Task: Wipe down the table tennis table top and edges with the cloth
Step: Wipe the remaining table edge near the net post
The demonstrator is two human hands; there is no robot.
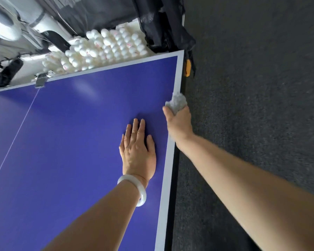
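The blue table tennis table top (pixel 76 134) has a white border line along its right side and far end. My right hand (pixel 179 124) grips a bunched white cloth (pixel 178 101) against the table's right side edge, thumb on the white line, fingers hidden over the edge. My left hand (pixel 137 151) rests flat on the blue surface close to that edge, fingers straight. A pale bangle (pixel 134 189) sits on my left wrist.
Beyond the far end lies a tray heaped with several white balls (pixel 101 48) under dark netting (pixel 163 24). A metal clamp (pixel 41 81) grips the far edge. An orange clip (pixel 188 67) sits at the corner. Dark grey carpet (pixel 252 87) lies right of the table.
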